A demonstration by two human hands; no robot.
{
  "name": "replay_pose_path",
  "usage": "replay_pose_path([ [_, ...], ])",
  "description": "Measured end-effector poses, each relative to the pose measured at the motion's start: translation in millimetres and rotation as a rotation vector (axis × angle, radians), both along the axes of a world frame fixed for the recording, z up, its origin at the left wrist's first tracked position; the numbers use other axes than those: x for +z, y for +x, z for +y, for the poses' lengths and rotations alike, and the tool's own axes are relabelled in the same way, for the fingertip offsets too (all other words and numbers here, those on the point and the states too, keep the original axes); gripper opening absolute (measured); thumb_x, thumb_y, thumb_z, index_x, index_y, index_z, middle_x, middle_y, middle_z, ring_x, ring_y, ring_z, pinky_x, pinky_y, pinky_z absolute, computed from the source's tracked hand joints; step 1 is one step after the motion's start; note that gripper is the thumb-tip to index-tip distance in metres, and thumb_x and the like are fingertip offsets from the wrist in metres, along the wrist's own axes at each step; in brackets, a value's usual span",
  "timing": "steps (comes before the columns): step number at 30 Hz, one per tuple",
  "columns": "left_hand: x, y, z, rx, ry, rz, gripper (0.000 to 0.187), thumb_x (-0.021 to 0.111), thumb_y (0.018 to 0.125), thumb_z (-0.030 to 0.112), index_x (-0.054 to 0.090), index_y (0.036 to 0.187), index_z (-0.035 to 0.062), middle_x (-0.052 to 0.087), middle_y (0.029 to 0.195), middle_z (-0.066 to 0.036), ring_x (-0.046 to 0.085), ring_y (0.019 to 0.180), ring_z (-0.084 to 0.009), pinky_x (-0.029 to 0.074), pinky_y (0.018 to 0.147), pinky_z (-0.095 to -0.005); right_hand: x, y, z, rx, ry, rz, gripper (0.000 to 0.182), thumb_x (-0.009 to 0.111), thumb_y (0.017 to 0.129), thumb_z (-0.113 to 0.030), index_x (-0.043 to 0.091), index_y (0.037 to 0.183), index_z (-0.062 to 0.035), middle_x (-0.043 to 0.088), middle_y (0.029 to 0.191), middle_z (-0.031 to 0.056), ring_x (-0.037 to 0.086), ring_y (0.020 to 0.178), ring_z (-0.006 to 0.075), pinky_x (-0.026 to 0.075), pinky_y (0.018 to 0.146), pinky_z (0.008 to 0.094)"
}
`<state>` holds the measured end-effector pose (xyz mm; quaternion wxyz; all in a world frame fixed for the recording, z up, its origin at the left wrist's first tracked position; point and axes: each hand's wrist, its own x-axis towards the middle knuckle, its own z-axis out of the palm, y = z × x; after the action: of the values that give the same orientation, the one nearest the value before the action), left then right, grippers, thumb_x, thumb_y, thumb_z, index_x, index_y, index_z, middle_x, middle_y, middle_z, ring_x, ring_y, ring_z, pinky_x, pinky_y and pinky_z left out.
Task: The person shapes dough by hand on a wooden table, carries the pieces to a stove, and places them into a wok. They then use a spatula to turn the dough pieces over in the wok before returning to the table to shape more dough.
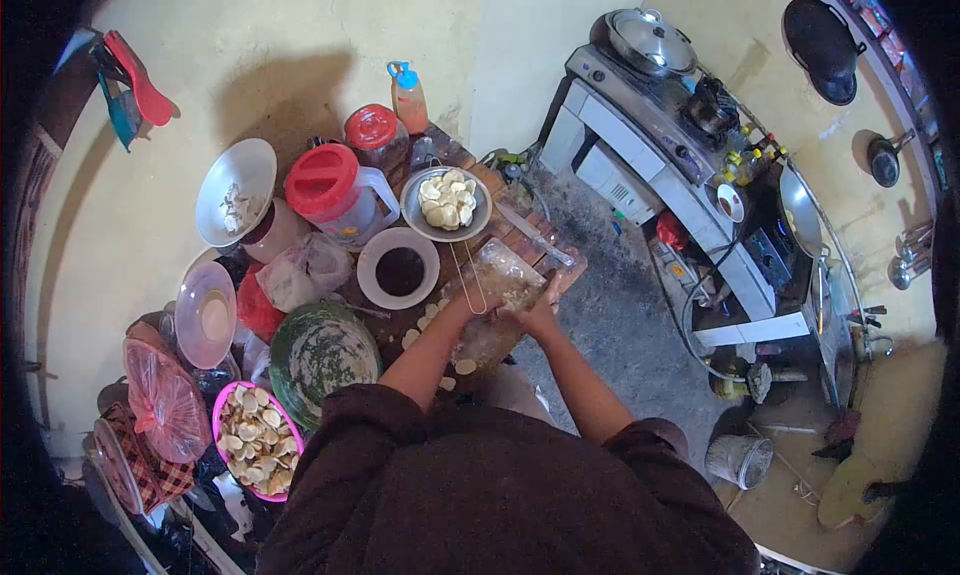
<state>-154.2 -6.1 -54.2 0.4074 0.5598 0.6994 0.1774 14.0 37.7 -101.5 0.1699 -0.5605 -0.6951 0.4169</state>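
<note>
My left hand [467, 307] is low over the flour-dusted work surface [472, 347], its fingers mostly hidden. The wire handle of a strainer [411, 208] crosses in front of it. Close by on the right, my right hand [540, 313] lies at the board's edge with thumb and fingers apart. Just beyond both hands is a flat, silvery rectangular piece [510, 262]. A knife [537, 235] rests behind that. Pale round slices [447, 199] fill the strainer, and more thin rounds [448, 383] lie loose beside my left forearm.
Left of my hands stand a bowl of dark liquid [400, 272], a red-lidded pitcher [330, 195], a floury green tray [322, 365] and a pink basket of slices [258, 440]. Across the floor at right is a stove [640, 100] with a lidded pan [652, 43].
</note>
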Motion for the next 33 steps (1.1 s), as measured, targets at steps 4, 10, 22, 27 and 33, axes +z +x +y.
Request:
replay_pose_path([
  [4,-30.6,-5.6,6.8,-0.097,-0.036,-0.289,0.044,0.062,0.076,0.028,0.058,0.112,0.0024,0.060,0.109,-0.019,0.061,0.092,-0.0271,0.049,0.080,-0.0386,22.6,-1.5,-2.9,-0.012,-0.191,0.064,0.150,0.088,0.048,-0.041,-0.029,0.134,-0.0027,0.003,0.145,0.0281,0.009,0.136,0.0367,0.013,0.110,0.0414],
  [10,-65.8,-9.1,12.5,-0.266,0.272,0.000,0.056,0.066,0.067,0.020,0.054,0.119,0.0051,0.060,0.112,-0.015,0.060,0.095,-0.0266,0.047,0.086,-0.0392,13.4,4.0,2.9,0.107,-0.133,0.121,0.149,0.086,0.049,-0.046,-0.027,0.135,-0.0008,0.004,0.146,0.0257,0.011,0.136,0.0357,0.009,0.111,0.0409],
  [22,38.7,-0.1,4.2,-0.349,-0.066,0.212,0.071,0.072,0.058,0.035,0.052,0.120,0.0061,0.053,0.121,-0.018,0.051,0.112,-0.0296,0.036,0.100,-0.0372,-18.6,3.9,7.0,-0.028,-0.097,0.052,0.132,0.080,0.063,-0.028,-0.028,0.136,-0.0082,0.014,0.144,0.0274,0.018,0.133,0.0403,0.019,0.109,0.0418],
  [27,-5.8,-3.1,10.1,-0.484,0.284,0.231,0.078,0.069,0.062,0.038,0.043,0.134,0.0209,0.043,0.135,-0.013,0.039,0.125,-0.0318,0.027,0.107,-0.0426,10.0,8.6,2.1,0.089,-0.149,-0.033,0.138,0.082,0.060,-0.038,-0.030,0.135,-0.0088,-0.001,0.147,0.0259,0.007,0.134,0.0435,0.009,0.111,0.0435],
  [33,-18.3,-1.0,9.3,-0.406,0.199,0.327,0.064,0.066,0.068,0.029,0.050,0.126,0.0098,0.045,0.132,-0.017,0.043,0.120,-0.0337,0.032,0.104,-0.0405,-9.6,13.1,8.9,0.143,-0.101,0.069,0.142,0.082,0.057,-0.046,-0.029,0.135,-0.0051,-0.002,0.148,0.0238,0.007,0.135,0.0450,0.006,0.111,0.0431],
])
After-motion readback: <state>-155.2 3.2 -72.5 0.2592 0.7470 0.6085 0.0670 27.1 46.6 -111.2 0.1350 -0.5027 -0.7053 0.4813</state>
